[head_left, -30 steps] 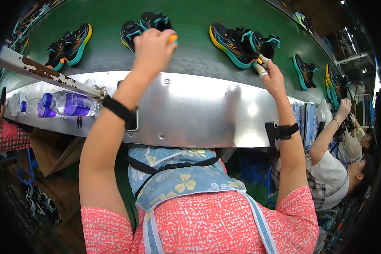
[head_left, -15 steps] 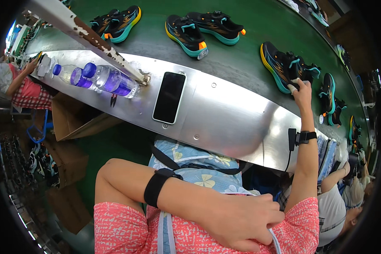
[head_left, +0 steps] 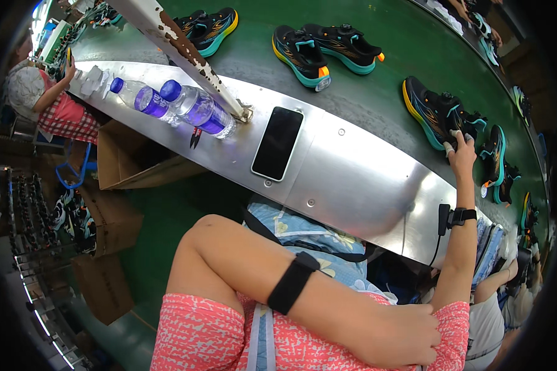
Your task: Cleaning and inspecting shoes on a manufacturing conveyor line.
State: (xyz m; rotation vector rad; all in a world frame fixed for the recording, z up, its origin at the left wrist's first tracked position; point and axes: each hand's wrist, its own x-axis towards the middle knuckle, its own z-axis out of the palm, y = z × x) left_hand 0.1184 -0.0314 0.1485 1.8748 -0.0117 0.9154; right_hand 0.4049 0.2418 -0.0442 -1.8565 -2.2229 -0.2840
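My right hand (head_left: pixel 462 154) reaches out over the green belt, its fingers at the heel end of a black sneaker (head_left: pixel 428 114) with a yellow and teal sole. White wraps cover some of its fingertips. A second sneaker (head_left: pixel 473 122) of the pair lies just beyond these fingers, partly hidden. My left arm crosses my body, and my left hand (head_left: pixel 396 334) rests with curled fingers by my right sleeve (head_left: pixel 453 324). What those fingers press on or hold is hidden.
A metal ledge (head_left: pixel 365 185) edges the green conveyor belt (head_left: pixel 377 18). On it lie a phone (head_left: pixel 278 143) and plastic bottles (head_left: pixel 201 111) beside a chipped white post (head_left: pixel 185 49). More sneakers (head_left: pixel 300 55) sit along the belt. Cardboard boxes (head_left: pixel 120 167) stand left; co-workers (head_left: pixel 62 114) are at both sides.
The view has shifted, so the scene sits farther right and slightly lower. My left hand has moved closer to my right upper arm. My right hand stays at the sneaker's heel.
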